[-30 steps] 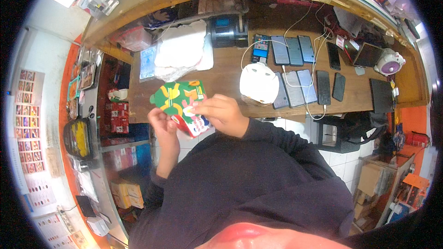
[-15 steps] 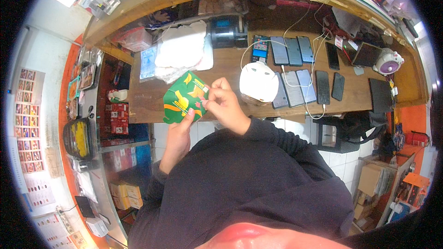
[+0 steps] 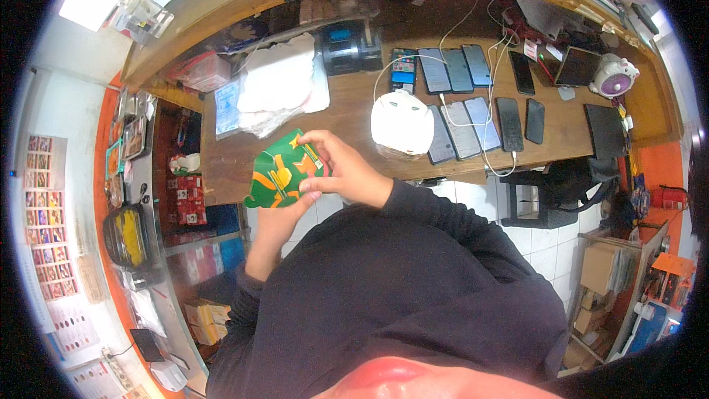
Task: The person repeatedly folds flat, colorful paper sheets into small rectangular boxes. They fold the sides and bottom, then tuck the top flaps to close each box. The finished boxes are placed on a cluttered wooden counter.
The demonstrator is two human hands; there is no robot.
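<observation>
A green paper packet [image 3: 275, 167] with yellow, orange and red shapes is held between both hands, at the table's near edge. My left hand [image 3: 283, 216] grips its lower right corner from below, thumb on the front. From the right, my right hand [image 3: 341, 170] holds the packet's right edge, its fingers at the top corner and its thumb lower down. The fingers behind the packet are hidden. Just right of my right hand a white rounded container [image 3: 402, 124] stands on the wooden table [image 3: 347, 103].
Several phones [image 3: 459, 127] lie in two rows at the right, with white charging cables across them. White sheets in plastic [image 3: 277, 77] lie at the back left, beside a dark device [image 3: 351, 46]. A small white-and-purple fan [image 3: 613, 77] stands far right.
My right hand has gone from pinching at the packet's right edge to holding it with spread fingers. The packet is turned slightly and a little lower. The whole view has shifted somewhat.
</observation>
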